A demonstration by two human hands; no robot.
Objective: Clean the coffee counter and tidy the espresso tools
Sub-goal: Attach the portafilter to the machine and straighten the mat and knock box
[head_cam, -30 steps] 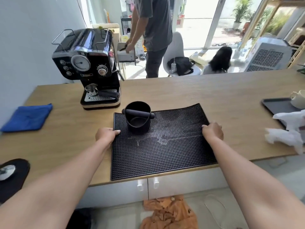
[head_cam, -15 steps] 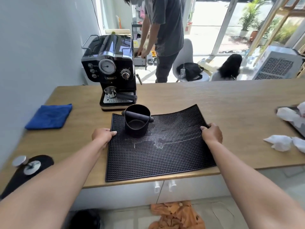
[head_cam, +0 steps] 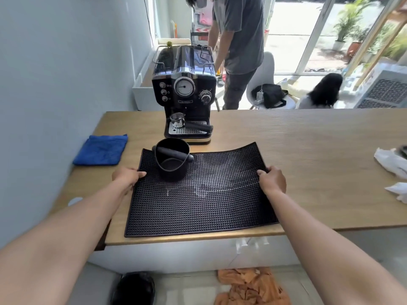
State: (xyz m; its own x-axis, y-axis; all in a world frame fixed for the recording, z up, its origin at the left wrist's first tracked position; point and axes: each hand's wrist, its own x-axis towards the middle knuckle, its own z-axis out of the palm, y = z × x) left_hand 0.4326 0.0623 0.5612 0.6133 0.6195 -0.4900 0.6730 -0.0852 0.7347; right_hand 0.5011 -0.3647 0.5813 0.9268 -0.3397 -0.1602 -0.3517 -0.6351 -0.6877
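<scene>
Mat (head_cam: pixel 209 194) edges in both closed grips

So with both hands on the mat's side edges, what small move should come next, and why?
Probably lift the knock box off first. It stands on the black rubber mat that the left hand and right hand grip, its far right corner curling up; shifting the mat could tip it.

Upper centre: standing person in grey shirt (head_cam: pixel 240 34). Right of that, white chair (head_cam: pixel 263 78) bearing black bag (head_cam: pixel 269 95); seated dark-haired person (head_cam: pixel 326 89). Upper right: potted plants (head_cam: pixel 350 23). Bottom centre: crumpled orange cloth (head_cam: pixel 251 287) on floor.
</scene>
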